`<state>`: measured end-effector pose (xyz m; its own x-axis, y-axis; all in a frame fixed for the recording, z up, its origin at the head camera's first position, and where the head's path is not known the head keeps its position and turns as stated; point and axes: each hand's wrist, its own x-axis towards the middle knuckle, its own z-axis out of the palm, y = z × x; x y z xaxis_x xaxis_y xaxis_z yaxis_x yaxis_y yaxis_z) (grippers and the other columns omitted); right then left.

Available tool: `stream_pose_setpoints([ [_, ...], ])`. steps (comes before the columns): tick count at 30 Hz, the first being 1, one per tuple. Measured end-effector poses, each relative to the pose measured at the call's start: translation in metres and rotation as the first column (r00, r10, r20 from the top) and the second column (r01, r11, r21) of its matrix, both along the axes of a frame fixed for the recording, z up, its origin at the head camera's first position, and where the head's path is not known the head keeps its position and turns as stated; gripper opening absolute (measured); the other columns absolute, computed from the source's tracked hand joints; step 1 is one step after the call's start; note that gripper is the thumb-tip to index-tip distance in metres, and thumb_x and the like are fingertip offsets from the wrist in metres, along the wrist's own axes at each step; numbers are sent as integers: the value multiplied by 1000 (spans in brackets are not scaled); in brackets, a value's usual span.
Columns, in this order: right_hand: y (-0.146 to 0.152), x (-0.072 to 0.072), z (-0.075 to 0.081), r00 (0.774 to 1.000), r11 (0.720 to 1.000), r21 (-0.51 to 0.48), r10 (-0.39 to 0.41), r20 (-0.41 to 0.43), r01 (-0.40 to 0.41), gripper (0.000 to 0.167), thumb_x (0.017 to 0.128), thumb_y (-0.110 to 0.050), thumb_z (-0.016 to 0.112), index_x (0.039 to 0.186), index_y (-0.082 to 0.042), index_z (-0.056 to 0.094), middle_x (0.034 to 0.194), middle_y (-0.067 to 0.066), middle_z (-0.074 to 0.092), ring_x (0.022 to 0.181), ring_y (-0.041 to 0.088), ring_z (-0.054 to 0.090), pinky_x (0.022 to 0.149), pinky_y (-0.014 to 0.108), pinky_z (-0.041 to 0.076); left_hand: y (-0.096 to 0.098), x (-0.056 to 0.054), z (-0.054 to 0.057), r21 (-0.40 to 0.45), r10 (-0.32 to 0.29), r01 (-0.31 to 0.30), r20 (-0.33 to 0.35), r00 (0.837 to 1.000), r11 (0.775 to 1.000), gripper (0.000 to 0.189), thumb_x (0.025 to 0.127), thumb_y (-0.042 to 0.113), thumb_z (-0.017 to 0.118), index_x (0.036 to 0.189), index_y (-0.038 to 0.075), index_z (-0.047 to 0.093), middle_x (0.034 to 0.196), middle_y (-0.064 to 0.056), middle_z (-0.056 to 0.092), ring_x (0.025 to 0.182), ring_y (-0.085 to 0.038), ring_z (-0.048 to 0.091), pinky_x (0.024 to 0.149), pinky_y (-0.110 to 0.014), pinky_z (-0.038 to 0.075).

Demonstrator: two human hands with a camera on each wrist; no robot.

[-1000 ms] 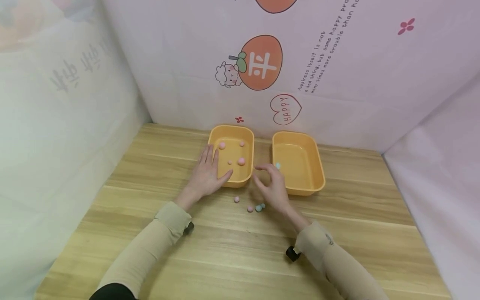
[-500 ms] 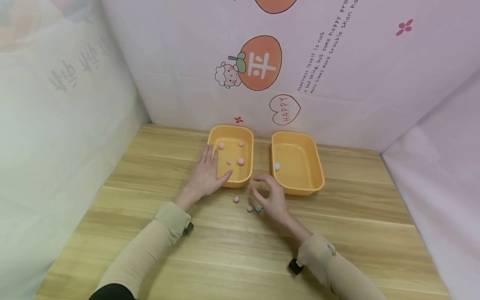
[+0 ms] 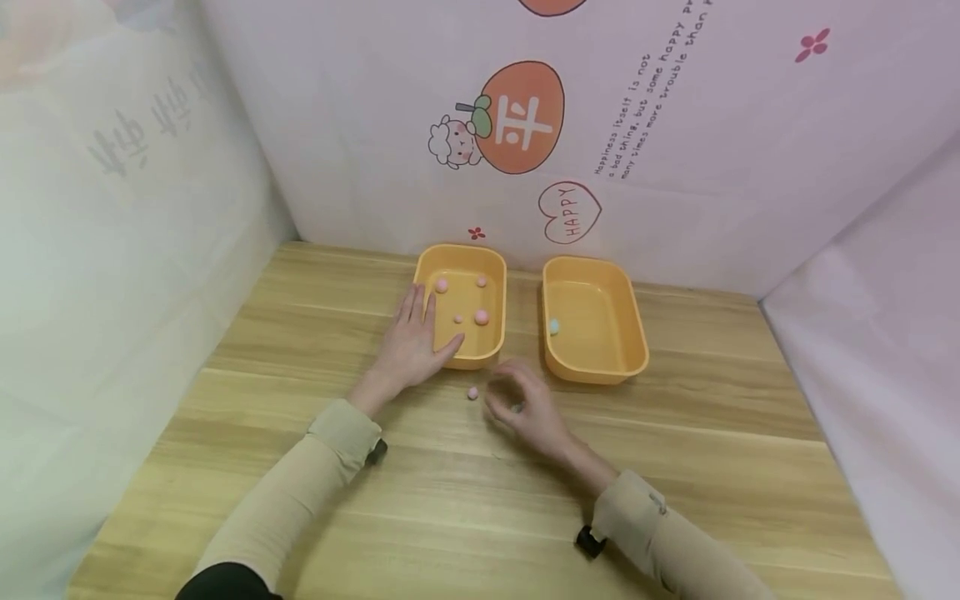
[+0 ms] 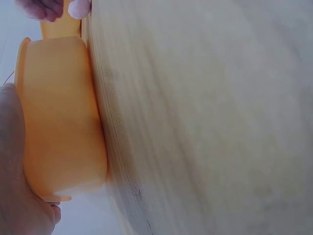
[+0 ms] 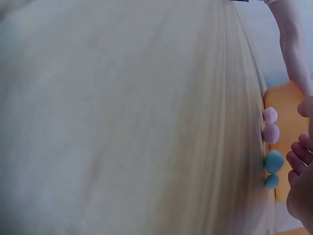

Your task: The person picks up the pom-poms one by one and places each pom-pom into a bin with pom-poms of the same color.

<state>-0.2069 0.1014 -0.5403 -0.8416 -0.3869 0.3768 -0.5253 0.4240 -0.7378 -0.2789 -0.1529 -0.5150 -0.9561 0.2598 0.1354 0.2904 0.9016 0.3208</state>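
Observation:
My left hand [image 3: 408, 346] rests on the left yellow bin [image 3: 504, 325], fingers straight along its left rim and thumb over the near rim. In that bin lie several pink balls [image 3: 482, 317]. My right hand [image 3: 536, 412] hovers over the table just in front of the bins, blurred, its thumb and forefinger curved but apart. In the right wrist view, two pink balls [image 5: 271, 133] and two teal balls [image 5: 274, 161] sit on the table beside its fingers, which do not touch them. One pink ball [image 3: 472, 393] shows left of that hand in the head view; the hand partly hides the others.
The right yellow bin [image 3: 600, 367] holds a pale blue ball [image 3: 553, 327] by its left wall. A printed cloth [image 3: 675, 225] stands behind the bins, with white cloth on both sides. The wooden table [image 3: 450, 517] runs toward me.
My right hand has moved left and toward me, away from the right bin and over the loose balls. My left hand stays on the left bin.

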Motion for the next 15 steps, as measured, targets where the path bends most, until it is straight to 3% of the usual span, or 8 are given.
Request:
stream_pose_setpoints([
  [3, -3, 0, -4, 999, 999, 14, 42, -32, -41, 43, 91, -3, 83, 131, 5, 69, 130, 22, 74, 124, 39, 69, 112, 52, 58, 0, 1, 1, -3, -4, 4, 0, 1000, 1000, 103, 108, 68, 42, 171, -10, 20, 182, -32, 10, 173, -43, 6, 143, -51, 12],
  [10, -7, 0, -5, 998, 998, 22, 50, 25, -51, 41, 94, -8, 84, 131, 1, 70, 129, 17, 75, 124, 37, 71, 110, 51, 59, 0, 3, 1, -7, -7, 7, -7, 1000, 1000, 103, 108, 68, 42, 171, -10, 19, 182, -32, 10, 173, -43, 6, 143, -51, 11],
  [15, -7, -8, -18, 998, 998, 23, 57, -27, -56, 37, 95, -16, 85, 128, -3, 72, 124, 12, 76, 119, 29, 71, 109, 44, 60, 1, 4, 2, -7, -4, 4, -10, 1000, 1000, 103, 108, 68, 42, 170, -10, 20, 182, -32, 11, 173, -43, 6, 143, -51, 12],
])
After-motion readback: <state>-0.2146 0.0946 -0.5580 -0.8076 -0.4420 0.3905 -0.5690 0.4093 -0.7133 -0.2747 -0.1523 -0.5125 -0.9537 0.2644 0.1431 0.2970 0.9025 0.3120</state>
